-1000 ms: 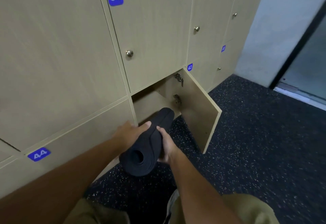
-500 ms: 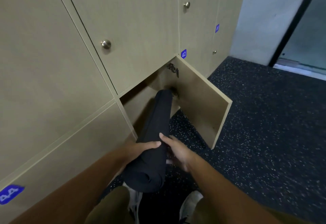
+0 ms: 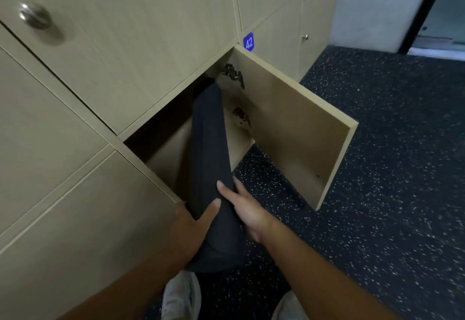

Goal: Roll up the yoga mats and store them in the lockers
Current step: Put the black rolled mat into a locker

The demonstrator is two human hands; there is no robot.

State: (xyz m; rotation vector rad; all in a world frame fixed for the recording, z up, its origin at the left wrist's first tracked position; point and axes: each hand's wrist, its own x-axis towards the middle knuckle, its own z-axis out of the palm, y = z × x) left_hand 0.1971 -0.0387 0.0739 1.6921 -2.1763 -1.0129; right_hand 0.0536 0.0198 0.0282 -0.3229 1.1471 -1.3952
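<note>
The rolled black yoga mat (image 3: 210, 148) slants into the open bottom locker (image 3: 163, 148), far end inside (near end out). My left hand (image 3: 191, 229) wraps it, thumb on top; my right hand (image 3: 245, 209) grips its other side. The locker door (image 3: 297, 128) stands open over speckled floor (image 3: 390, 181).

The locker fronts (image 3: 125, 50) and the open locker door (image 3: 297, 123) are seen as pale wood-grain laminate, smooth and matt. The round knob (image 3: 35, 19) and the door hinges (image 3: 232, 74) are noted as metal, the knob brushed with a dull sheen. The rolled yoga mat (image 3: 210, 143) appears as dark matt foam with a fine ribbed texture; the floor (image 3: 390, 193) is recorded as dark speckled rubber, slightly rough.
</note>
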